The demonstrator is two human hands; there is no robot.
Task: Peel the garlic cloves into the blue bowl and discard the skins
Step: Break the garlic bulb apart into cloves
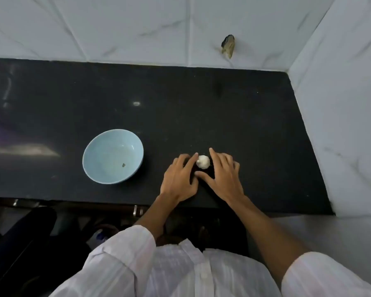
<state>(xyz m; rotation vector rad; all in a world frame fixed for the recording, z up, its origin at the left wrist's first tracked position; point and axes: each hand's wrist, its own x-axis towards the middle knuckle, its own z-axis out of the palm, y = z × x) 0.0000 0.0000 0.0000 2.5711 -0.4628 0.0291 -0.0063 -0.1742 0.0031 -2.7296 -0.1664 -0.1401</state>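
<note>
On the counter [234, 108], right of the blue bowl [107, 153], a garlic bulb [202, 162] sits between left hand [179, 179] and right hand [222, 174]. Both grips wide, fingers straight, nothing held.

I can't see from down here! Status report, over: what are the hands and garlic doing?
Open left hand and right hand flank garlic bulb on counter. Bulb whole. No cloves in blue bowl. Nothing between bulb and bowl.

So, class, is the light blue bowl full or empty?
Nearly empty: the round light blue bowl shows a bare inside, except one small dark speck.
</note>
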